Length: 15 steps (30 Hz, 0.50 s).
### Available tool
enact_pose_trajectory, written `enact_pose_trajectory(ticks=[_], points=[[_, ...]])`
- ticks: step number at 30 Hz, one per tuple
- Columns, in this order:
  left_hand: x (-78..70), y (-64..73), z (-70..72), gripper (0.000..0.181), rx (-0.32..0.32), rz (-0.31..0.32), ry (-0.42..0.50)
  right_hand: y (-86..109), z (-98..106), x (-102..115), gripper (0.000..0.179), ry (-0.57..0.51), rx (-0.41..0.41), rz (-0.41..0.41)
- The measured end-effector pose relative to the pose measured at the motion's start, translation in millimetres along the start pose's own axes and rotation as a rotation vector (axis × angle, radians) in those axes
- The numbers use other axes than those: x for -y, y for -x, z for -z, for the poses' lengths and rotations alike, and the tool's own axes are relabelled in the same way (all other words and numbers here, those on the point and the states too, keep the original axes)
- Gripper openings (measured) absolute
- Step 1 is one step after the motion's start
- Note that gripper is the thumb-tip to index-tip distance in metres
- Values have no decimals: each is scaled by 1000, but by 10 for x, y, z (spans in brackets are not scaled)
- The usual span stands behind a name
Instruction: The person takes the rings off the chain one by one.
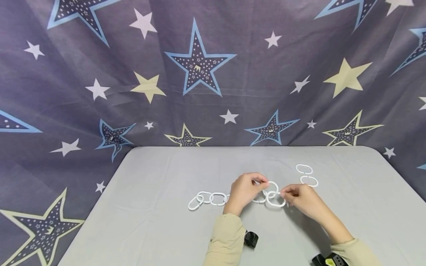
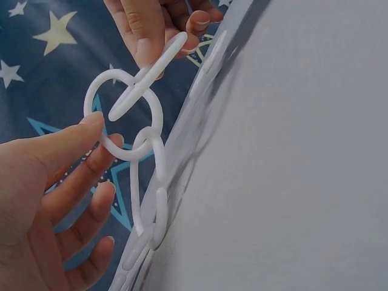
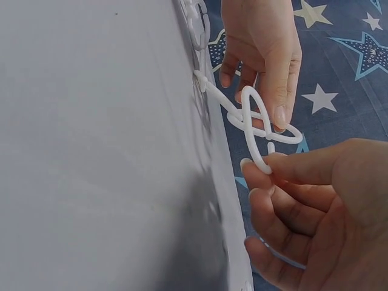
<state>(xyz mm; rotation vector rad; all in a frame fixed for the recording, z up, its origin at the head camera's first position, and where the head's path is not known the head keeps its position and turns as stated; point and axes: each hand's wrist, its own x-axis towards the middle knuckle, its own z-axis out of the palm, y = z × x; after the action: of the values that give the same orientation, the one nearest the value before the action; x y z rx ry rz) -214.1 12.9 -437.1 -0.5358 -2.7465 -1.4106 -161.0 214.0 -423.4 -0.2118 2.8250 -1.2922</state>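
A chain of white plastic oval links [image 1: 217, 193] lies across the grey table and rises into the hands at its right end. My left hand [image 1: 244, 190] pinches the chain's raised end link [image 2: 156, 112] between thumb and index finger, the other fingers loosely bent. Opposite it, my right hand [image 1: 304, 199] holds another white link [image 3: 250, 133] by its edge with thumb and fingertips. This link passes through the left hand's link, and a small gap shows in its side near the right thumb. Part of the chain is hidden behind the left hand.
Two loose white links, one farther [image 1: 312, 169] and one nearer [image 1: 308, 176], lie on the table [image 1: 149, 221] beyond the right hand. A star-patterned cloth [image 1: 206, 111] hangs behind the table. Black wrist devices sit by both sleeves.
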Motion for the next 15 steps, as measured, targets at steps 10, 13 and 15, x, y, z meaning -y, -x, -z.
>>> enact_pose_trajectory(ticks=[10,13,15], points=[[25,0,-8,8,-38,-3,-20,13,33,15,11,1,6,10],[31,1,-7,8,-43,-15,-38,10,31,21,11,-2,11,8],[34,1,-9,8,-49,-25,-51,10,30,27,12,-7,13,4]])
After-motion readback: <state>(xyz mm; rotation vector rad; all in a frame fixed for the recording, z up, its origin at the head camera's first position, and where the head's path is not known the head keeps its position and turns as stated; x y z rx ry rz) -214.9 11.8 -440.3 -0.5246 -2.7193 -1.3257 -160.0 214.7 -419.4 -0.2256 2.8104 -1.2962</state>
